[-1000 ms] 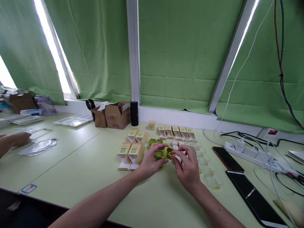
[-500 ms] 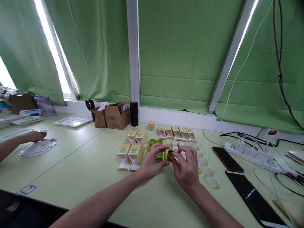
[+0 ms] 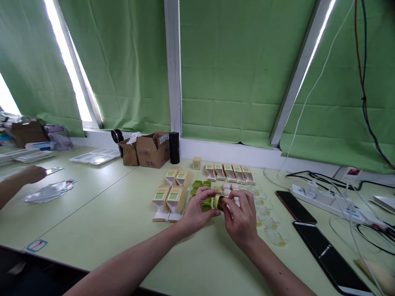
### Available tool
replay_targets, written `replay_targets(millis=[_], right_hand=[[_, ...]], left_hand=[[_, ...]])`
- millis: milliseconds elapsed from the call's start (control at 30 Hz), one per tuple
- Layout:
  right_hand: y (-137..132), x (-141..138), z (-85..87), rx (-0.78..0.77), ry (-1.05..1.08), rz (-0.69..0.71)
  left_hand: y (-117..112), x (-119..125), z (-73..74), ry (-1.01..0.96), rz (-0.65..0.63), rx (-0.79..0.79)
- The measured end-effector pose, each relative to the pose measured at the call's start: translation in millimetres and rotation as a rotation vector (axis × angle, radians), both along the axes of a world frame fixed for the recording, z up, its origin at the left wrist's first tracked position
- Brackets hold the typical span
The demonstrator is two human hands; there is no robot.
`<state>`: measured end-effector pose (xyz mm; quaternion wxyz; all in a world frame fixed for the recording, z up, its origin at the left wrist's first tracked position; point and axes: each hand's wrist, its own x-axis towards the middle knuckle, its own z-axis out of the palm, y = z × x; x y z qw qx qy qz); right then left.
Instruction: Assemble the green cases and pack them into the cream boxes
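Note:
A small green plastic cup [image 3: 217, 202] is held just above the table, its opening turned toward the right. My left hand [image 3: 197, 211] grips it between thumb and fingers from the left. At the opening, the fingertips of my right hand [image 3: 242, 216] are pinched together on the cup's rim or inside; whether they hold anything small is hidden. Several more green cups [image 3: 196, 186] stand in rows behind my left hand. White cylinders [image 3: 227, 186] lie behind my right hand, partly covered by it. Clear plastic domes [image 3: 277, 237] with yellow spots are spread to its right.
Open cardboard boxes with green labels [image 3: 175, 197] stand left of the cups; more small boxes [image 3: 228, 172] line the back. Two phones [image 3: 327, 250] and a power strip [image 3: 324, 200] with cables lie right. At left, a co-worker's hand [image 3: 35, 174] is near white packets [image 3: 51, 192].
The green cup has tilted slightly, and my right fingers have shifted a little at its opening. The co-worker's hand has moved left, away from the white packets.

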<state>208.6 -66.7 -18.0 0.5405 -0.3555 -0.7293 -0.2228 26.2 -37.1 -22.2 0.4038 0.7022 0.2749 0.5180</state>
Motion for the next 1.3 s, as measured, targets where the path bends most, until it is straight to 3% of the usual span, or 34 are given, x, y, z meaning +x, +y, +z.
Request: replay_targets(millis=[500, 700, 900, 1100, 1300], right_hand=[[3.3, 5.6, -2.0, -0.022, -0.037, 0.075], [0.9, 10.4, 0.4, -0.093, -0.017, 0.172], [3.8, 6.0, -10.9, -0.173, -0.038, 0.193], [7.2, 7.7, -20.7, -0.302, 0.092, 0.208], [9.3, 7.4, -23.1, -0.320, 0.175, 0.230]], left_hand=[[7.0, -3.3, -4.8, 0.011, 0.020, -0.011], [9.2, -8.5, 0.9, 0.046, 0.122, 0.030], [6.3, -7.3, 0.3, 0.077, 0.155, 0.074], [2.2, -8.0, 3.9, 0.070, 0.107, 0.115], [3.8, -6.5, 4.4, 0.158, 0.265, 0.098]])
